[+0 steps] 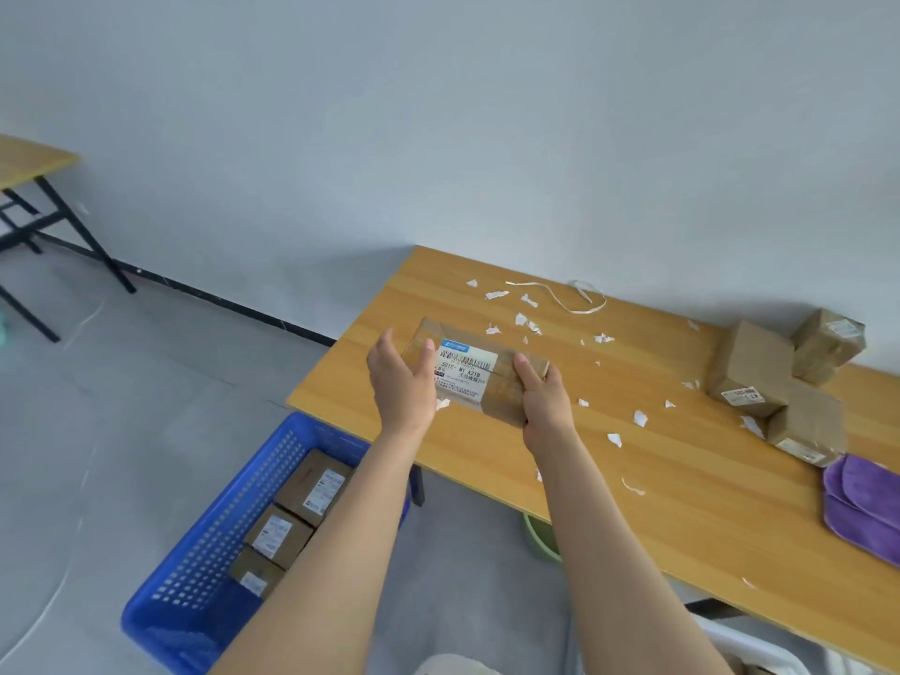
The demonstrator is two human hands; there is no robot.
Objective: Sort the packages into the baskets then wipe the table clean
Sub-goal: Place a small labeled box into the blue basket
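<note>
A flat brown package point(475, 367) with a white shipping label sits at the left end of the wooden table point(633, 479). My left hand point(402, 382) is at its left edge with the thumb over the top. My right hand point(543, 397) grips its right edge, thumb on top. Three more brown packages point(750, 370) cluster at the table's right, by the wall. A blue perforated basket point(204, 548) stands on the floor left of the table and holds three labelled packages. A folded purple cloth point(862, 509) lies at the table's right edge.
Torn white paper scraps point(526, 324) and a thin white strip point(570, 297) litter the tabletop. A green tub point(540, 538) shows under the table. Another table point(29, 160) with black legs stands at the far left. A white wall runs behind.
</note>
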